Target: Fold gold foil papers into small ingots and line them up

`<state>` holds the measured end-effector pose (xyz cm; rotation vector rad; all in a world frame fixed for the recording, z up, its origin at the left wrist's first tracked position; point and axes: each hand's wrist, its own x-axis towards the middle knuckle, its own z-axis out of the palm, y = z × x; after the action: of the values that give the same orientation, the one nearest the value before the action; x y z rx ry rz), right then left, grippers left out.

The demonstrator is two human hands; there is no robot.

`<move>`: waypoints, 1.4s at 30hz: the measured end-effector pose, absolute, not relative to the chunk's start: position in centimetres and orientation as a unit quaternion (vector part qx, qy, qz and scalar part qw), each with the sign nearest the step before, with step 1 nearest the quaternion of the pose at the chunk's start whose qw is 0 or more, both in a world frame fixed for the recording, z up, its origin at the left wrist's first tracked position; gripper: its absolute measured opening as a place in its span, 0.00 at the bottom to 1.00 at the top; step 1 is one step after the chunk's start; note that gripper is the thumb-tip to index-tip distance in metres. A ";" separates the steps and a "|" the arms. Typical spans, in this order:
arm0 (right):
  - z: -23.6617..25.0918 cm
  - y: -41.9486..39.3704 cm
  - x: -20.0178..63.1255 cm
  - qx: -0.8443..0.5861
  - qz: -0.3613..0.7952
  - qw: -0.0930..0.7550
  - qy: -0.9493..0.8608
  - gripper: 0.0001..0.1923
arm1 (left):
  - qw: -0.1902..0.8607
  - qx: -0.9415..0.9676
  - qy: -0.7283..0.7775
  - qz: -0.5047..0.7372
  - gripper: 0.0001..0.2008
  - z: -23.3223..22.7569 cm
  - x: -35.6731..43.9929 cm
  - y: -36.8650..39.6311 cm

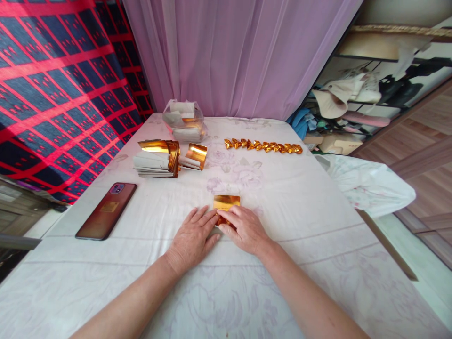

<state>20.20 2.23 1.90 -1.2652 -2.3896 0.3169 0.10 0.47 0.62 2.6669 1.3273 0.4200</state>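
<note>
A small sheet of gold foil paper (226, 202) lies on the cloth in front of me, its near part partly hidden under my fingers. My left hand (194, 235) rests flat at the sheet's left edge, fingers stretched out and fingertips touching the paper. From the right, my right hand (245, 228) presses on the sheet, its index finger and thumb apart on the lower half. Whether the paper's near edge is folded under the fingers is hard to see.
Behind my left hand stand a stack of gold foil papers (155, 162), a smaller pile (195, 157) and a clear plastic bag (183, 123) of papers. A row of folded gold pieces (263, 146) lies at the back right. A phone (108, 212) lies left on the tablecloth (300, 202).
</note>
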 end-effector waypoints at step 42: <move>1.3 3.2 21.9 -0.407 0.213 0.250 -0.852 0.18 | 0.077 0.884 0.441 0.133 0.25 1.0 0.1 0.5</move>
<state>21.91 3.17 1.29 -1.1066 -2.3202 0.5803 0.12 0.50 0.97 2.6493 1.3223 0.3985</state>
